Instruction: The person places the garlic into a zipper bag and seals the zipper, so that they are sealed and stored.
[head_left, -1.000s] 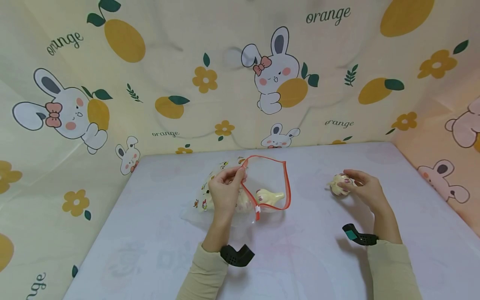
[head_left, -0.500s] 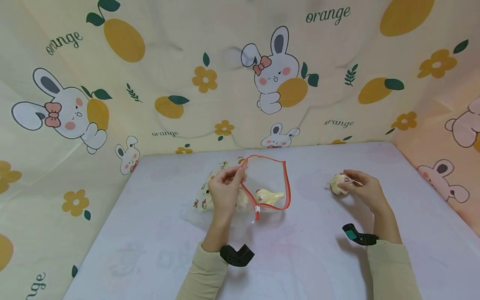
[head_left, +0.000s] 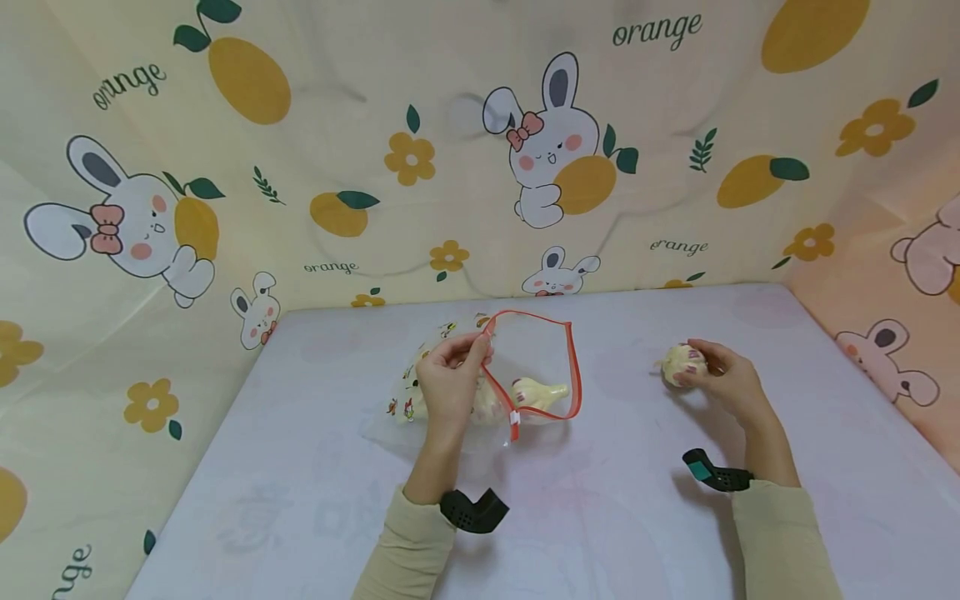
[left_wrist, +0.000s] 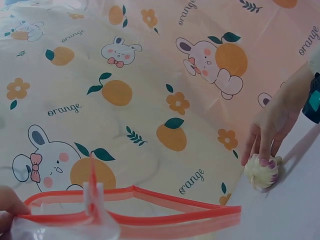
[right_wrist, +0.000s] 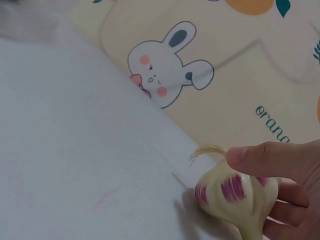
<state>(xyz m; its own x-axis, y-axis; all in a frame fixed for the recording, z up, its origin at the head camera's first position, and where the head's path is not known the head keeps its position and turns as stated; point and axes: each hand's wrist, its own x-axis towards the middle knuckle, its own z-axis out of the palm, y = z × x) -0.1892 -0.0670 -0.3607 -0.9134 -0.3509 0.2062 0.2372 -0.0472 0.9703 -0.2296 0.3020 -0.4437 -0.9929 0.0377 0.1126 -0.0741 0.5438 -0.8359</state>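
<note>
My left hand (head_left: 452,375) pinches the red-orange zip rim of a clear plastic bag (head_left: 576,367) printed with small coloured figures. The bag's mouth gapes toward the right, its slider hanging at the front. Inside, close to the opening, lies a pale garlic bulb (head_left: 536,394) with purple marks; more pale shapes behind the left hand are partly hidden. Over on the right, my right hand (head_left: 731,379) grips another garlic bulb (head_left: 684,365) between thumb and fingers. In the right wrist view that bulb (right_wrist: 235,192) shows purple streaks and stringy roots, with the thumb across its root end.
A pale table (head_left: 615,517) lies under both hands. Behind it and along its sides hangs a cloth (head_left: 450,100) printed with rabbits and oranges. Each wrist wears a black camera mount (head_left: 475,511).
My right hand has turned the garlic bulb slightly, and its fingers have shifted around it. The left hand and the bag stay where they were.
</note>
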